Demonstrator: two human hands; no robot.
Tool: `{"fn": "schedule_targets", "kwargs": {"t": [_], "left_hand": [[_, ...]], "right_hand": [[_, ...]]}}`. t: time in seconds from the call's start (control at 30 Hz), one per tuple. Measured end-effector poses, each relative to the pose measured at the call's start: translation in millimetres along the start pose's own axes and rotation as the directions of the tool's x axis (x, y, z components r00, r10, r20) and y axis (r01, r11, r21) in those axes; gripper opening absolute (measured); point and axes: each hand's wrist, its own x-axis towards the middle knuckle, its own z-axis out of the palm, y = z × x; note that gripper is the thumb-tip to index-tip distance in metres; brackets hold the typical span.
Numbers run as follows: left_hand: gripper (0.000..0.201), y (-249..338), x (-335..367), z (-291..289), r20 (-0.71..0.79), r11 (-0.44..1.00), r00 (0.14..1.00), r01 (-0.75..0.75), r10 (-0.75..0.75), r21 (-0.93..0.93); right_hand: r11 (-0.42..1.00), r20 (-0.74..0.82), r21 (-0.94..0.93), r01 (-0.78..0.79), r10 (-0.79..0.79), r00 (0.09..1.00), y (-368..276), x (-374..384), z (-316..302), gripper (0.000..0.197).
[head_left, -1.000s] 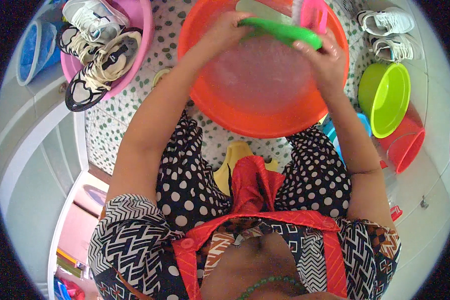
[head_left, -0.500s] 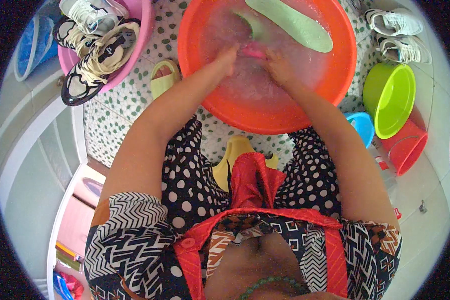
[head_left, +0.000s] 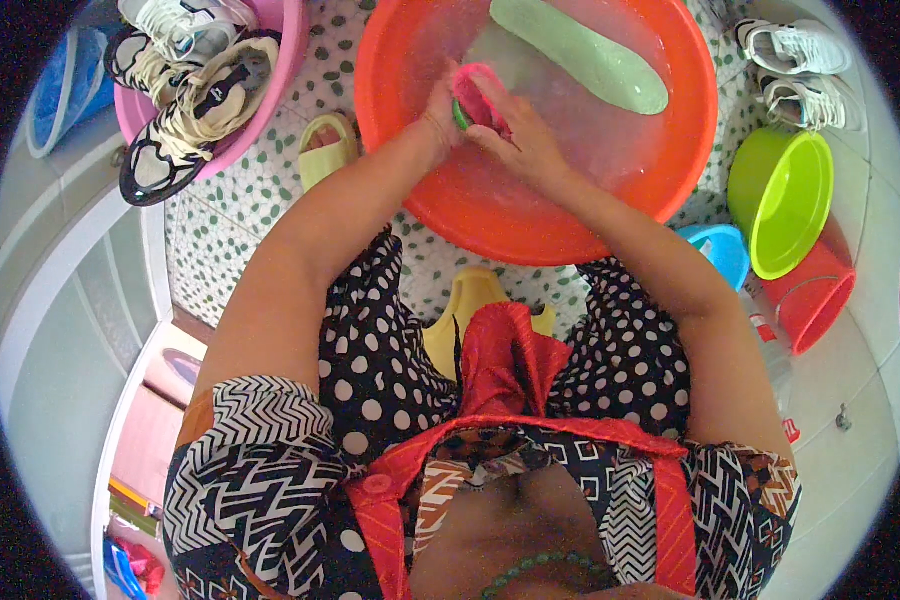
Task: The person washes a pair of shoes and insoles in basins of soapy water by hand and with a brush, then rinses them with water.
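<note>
Both my hands meet above the cloudy water in a large orange basin [head_left: 530, 235]. Between them is a small oval pink scrubbing brush [head_left: 478, 98] with a green edge; its underside is hidden. My left hand [head_left: 443, 108] is closed against its left side, fingers partly covered. From the right, my right hand [head_left: 518, 138] grips it, with fingers over the pink part. Beyond them, a pale green shoe insole [head_left: 585, 55] floats along the basin's far right. A second pale green shape [head_left: 492, 48] lies blurred under the water past my fingers.
A pink basin [head_left: 292, 60] holding several lace-up shoes [head_left: 205, 120] stands at far left, near a light-green slipper [head_left: 328, 150]. White shoes [head_left: 795, 48], a lime-green tub [head_left: 782, 205], a red bucket [head_left: 815, 295] and a blue basin [head_left: 722, 255] line the right.
My hands have risen out of the water toward the left and come together, lifting the pink brush into view. The floating insole has drifted slightly nearer.
</note>
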Motion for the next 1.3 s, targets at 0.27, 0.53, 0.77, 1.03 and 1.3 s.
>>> {"fn": "schedule_targets", "kwargs": {"t": [0.27,0.53,0.77,1.03,1.3], "left_hand": [[0.078,-13,16,-21,0.362,0.94,0.928,0.198,-0.089,-0.278],[0.042,-31,19,-2,0.04,0.896,0.988,0.152,-0.149,-0.417],[0.042,-8,13,9,0.029,0.932,0.946,0.324,-0.324,-0.164],[0.076,-15,14,-11,-0.135,0.975,0.971,0.179,-0.196,-0.13],[0.073,-9,6,-12,-0.049,0.978,0.988,0.136,-0.145,-0.156]], "right_hand": [[0.975,0.066,0.182,-0.125,0.115,0.991,-1,-3,9,0.051],[0.955,-0.027,0.111,-0.275,0.28,0.96,56,34,5,0.052],[0.931,-0.109,0.16,-0.329,0.347,0.931,94,31,13,0.051],[0.744,0.09,0.56,-0.364,0.382,0.92,4,0,19,0.05],[0.715,0.148,0.582,-0.386,0.374,0.916,9,11,18,0.051]]}}
